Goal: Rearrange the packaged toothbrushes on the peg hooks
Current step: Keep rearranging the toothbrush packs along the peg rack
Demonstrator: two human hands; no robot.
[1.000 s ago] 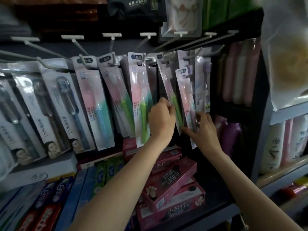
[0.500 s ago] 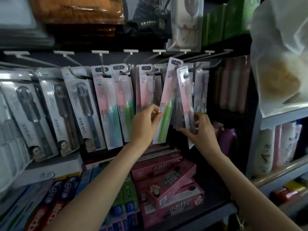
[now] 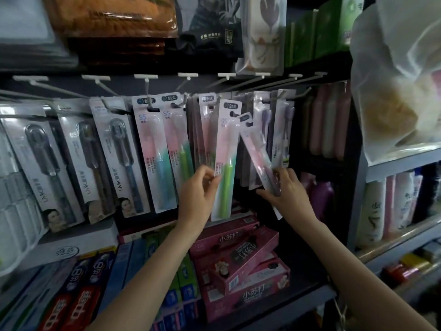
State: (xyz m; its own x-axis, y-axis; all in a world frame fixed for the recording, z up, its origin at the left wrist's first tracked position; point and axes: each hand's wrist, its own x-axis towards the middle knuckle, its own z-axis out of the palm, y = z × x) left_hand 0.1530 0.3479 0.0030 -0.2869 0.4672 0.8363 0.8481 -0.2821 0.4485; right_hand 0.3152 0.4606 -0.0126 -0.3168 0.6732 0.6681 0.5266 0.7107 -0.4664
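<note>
Packaged toothbrushes hang in a row from white peg hooks (image 3: 267,97). My left hand (image 3: 199,189) pinches the edge of a pack with a green toothbrush (image 3: 225,168), which is off its hook and held nearly upright in front of the row. My right hand (image 3: 285,189) grips the lower end of a pack with a pink toothbrush (image 3: 255,149), tilted with its top leaning left, also off the hooks. A blue-handled pack (image 3: 155,156) and another green pack (image 3: 179,149) still hang to the left. Purple-brush packs (image 3: 284,130) hang at the right.
Larger dark toothbrush packs (image 3: 119,154) hang further left. Pink toothpaste boxes (image 3: 238,256) and other boxes fill the shelf below. A shelf upright (image 3: 358,187) stands right, with bottles behind it. A plastic bag (image 3: 401,75) hangs upper right.
Both packs have come off the hooks and lower. The green pack dropped from its raised tilt to near upright. The pink pack now leans left in my right hand. The camera view tilted up.
</note>
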